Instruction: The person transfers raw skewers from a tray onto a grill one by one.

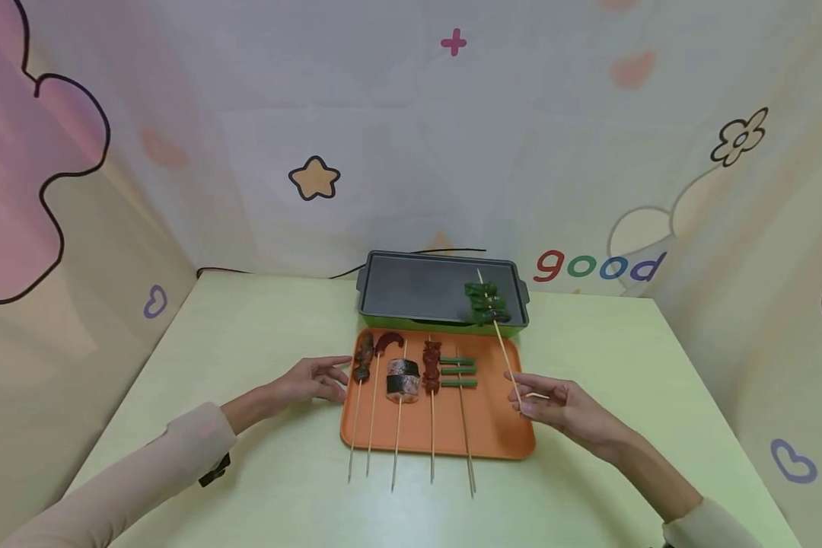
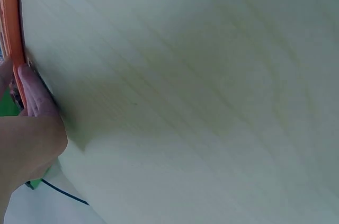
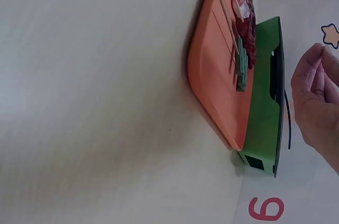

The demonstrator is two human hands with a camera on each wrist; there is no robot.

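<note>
My right hand [image 1: 562, 415] pinches the lower end of a vegetable skewer [image 1: 488, 303], a thin wooden stick threaded with folded green leaves. Its leafy part overlaps the right side of a dark grill plate [image 1: 418, 285] in the head view. The right wrist view has the hand [image 3: 318, 91] with thumb and fingertips together; the skewer does not show there. At the left edge of an orange tray [image 1: 496, 434], my left hand [image 1: 311, 380] has its fingertips at the rim [image 2: 16, 38], index finger extended.
On the tray lie skewers of brownish pieces [image 1: 364, 358], a curled dark red piece [image 1: 390, 342], white blocks banded in black [image 1: 403, 380], red meat [image 1: 431, 367] and green stalks [image 1: 458, 371]. Their sticks overhang the near edge. A black cord [image 1: 348, 272] runs behind the green-sided grill, before a curtain.
</note>
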